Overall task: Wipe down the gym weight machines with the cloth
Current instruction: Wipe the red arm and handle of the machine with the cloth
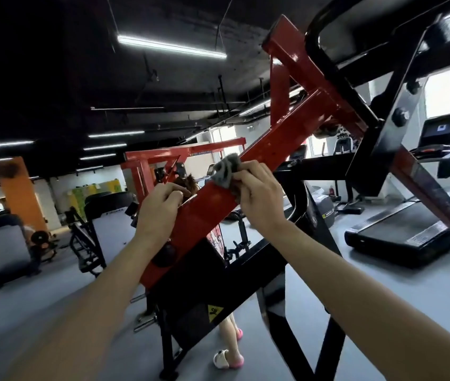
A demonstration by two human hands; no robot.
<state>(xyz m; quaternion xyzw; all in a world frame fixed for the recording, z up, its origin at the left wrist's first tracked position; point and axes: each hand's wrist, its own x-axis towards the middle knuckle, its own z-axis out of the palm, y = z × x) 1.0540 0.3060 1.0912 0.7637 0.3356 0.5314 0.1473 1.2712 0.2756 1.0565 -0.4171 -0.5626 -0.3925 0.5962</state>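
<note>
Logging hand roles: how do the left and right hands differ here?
The right hand pinches the grey cloth against the red beam; the left hand holds no cloth, gripping the beam's edge bare. The right hand sits higher along the beam than the left. Both touch the same beam.

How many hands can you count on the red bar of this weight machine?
2. The left hand holds the red bar lower down; the right hand holds the grey cloth against it just above. Another person stands behind it, hands hidden.
</note>
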